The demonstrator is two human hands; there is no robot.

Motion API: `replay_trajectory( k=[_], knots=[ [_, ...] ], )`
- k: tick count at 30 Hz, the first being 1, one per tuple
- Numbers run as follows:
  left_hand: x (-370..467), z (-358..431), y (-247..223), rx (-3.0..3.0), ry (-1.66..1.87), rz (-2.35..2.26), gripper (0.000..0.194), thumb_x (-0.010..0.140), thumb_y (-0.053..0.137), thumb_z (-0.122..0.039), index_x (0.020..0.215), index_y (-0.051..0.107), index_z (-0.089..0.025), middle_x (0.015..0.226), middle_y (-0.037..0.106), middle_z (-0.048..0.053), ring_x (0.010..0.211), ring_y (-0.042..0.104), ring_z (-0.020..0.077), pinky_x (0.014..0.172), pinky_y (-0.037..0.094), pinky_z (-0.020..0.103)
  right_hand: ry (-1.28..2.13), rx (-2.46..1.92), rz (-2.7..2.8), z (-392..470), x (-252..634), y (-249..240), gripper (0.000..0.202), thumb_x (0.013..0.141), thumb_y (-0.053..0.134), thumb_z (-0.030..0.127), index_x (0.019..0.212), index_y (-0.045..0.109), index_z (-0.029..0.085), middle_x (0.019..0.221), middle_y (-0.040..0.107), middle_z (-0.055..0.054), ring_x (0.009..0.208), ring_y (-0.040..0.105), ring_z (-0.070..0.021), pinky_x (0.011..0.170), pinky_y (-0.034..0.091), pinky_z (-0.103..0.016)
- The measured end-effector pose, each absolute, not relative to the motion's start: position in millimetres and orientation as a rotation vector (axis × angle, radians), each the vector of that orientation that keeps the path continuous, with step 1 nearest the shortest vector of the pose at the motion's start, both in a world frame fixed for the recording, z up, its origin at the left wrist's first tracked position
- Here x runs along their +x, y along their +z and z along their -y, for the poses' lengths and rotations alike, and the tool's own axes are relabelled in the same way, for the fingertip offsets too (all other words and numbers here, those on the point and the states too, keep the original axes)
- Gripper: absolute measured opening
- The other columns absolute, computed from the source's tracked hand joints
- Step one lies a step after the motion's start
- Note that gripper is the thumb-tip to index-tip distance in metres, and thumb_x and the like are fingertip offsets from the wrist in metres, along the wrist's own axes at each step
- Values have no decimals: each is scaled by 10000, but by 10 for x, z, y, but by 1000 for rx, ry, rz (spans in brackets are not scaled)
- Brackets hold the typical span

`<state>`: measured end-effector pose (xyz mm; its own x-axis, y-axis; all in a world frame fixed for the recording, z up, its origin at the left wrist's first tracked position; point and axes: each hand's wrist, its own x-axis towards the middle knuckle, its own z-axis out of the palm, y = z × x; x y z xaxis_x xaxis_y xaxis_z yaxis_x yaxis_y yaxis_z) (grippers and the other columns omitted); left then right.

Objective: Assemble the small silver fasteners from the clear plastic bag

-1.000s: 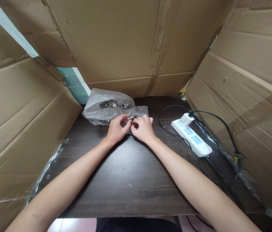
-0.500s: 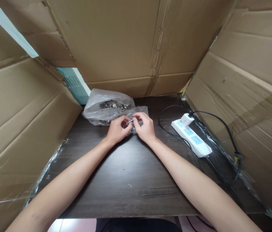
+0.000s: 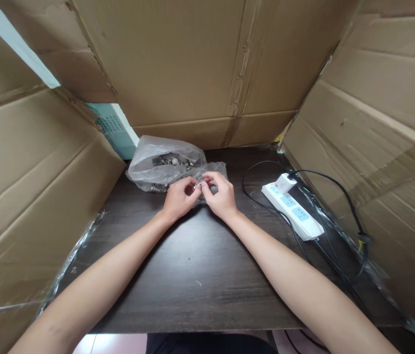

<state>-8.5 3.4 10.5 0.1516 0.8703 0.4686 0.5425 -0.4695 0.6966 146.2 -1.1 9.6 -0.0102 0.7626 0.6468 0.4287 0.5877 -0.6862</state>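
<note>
Two hands [image 3: 200, 191] pinch a small metal piece [image 3: 197, 185] over clear bags

The left hand [image 3: 178, 199] has its thumb and fingers drawn nearly together around the metal piece; the right hand [image 3: 221, 197] has its thumb and fingertip closed at the piece's other end. Only a bright sliver shows between the fingertips, so its full shape is hard to tell. It sits just above a small plastic bag [image 3: 220, 168], which lies partly hidden beneath the hands.

Just behind the left hand, a larger plastic bag [image 3: 148, 150] gapes at the top, with metal parts [image 3: 175, 162] heaped inside. Both bags rest on a dark table [image 3: 192, 275], towards its far side.

Well apart to the right, a white power strip [image 3: 308, 227] lies slantwise, with a white plug [image 3: 284, 183] in its far end. A black cable [image 3: 334, 181] runs from the plug towards the right cardboard wall [image 3: 387, 123]. More cardboard stands at the back and on the left, and both forearms reach in from the near side.
</note>
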Motion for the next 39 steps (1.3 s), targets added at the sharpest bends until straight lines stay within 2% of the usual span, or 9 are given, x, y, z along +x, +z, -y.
replay_trajectory(
  k=[4, 9, 19, 24, 35, 39],
  knots=[
    [-92, -37, 103, 2071, 1240, -1344, 163, 902, 610, -298, 849, 702, -175, 721, 690, -3, 629, 586, 136, 641, 445, 253, 393, -981, 1627, 3, 1461, 85, 176, 898, 578, 250, 1059, 637, 213, 906, 718, -40, 769, 696, -178, 779, 582, -328],
    [-105, -48, 93, 2110, 1239, -1328, 150, 898, 610, -274, 847, 707, -172, 713, 684, 0, 638, 594, 142, 644, 439, 257, 383, -1061, 1686, 16, 1468, 126, 125, 853, 528, 162, 864, 637, 222, 908, 710, -53, 824, 681, -186, 803, 584, -325],
    [-118, -55, 92, 2130, 1203, -1322, 171, 908, 604, -301, 877, 720, -179, 724, 688, 9, 651, 601, 154, 644, 448, 262, 375, -1088, 1699, 32, 1468, 159, 150, 860, 552, 168, 801, 679, 223, 893, 689, -58, 847, 672, -193, 801, 586, -332],
    [-116, -61, 88, 2141, 1217, -1299, 169, 907, 599, -293, 901, 723, -177, 744, 697, 13, 656, 606, 153, 660, 458, 263, 383, -1046, 1686, 17, 1465, 144, 152, 857, 568, 172, 797, 696, 228, 952, 712, -66, 930, 690, -206, 837, 589, -344],
    [-112, -64, 84, 2119, 1215, -1330, 155, 900, 605, -278, 900, 722, -176, 753, 712, 16, 650, 615, 159, 652, 463, 269, 411, -1044, 1695, 12, 1469, 114, 174, 885, 561, 195, 948, 722, 219, 979, 754, -57, 877, 709, -191, 820, 591, -327],
    [-107, -62, 91, 2096, 1219, -1320, 179, 919, 578, -286, 885, 716, -176, 765, 720, 16, 649, 614, 159, 650, 461, 271, 405, -1023, 1697, 7, 1469, 109, 153, 896, 573, 207, 897, 724, 229, 970, 765, -54, 913, 717, -202, 852, 591, -345]
  ],
)
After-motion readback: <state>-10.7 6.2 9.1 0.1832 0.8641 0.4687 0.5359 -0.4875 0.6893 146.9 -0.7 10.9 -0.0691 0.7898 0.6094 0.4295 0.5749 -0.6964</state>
